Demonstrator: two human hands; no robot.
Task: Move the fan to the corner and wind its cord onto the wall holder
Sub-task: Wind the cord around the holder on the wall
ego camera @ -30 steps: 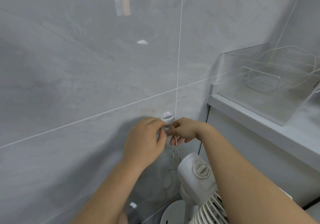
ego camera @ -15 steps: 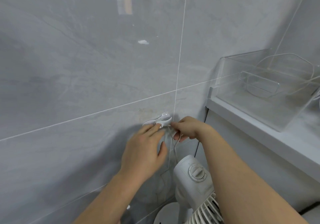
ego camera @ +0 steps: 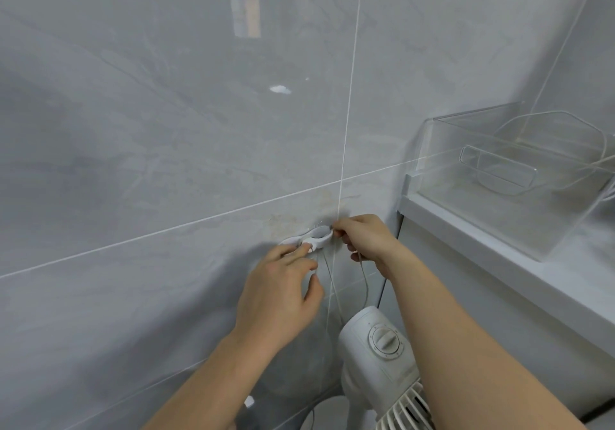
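Right hand pinches the cord at the wall holder (left hand loose-fingered beside it).

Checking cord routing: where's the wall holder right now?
Head view, centre: the wall holder is on the grey tile wall, between the left hand and right hand, above the fan.

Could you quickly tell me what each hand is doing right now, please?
Left hand: open, fingertips on the wall holder.
Right hand: closed, pinching the fan's cord at the holder.
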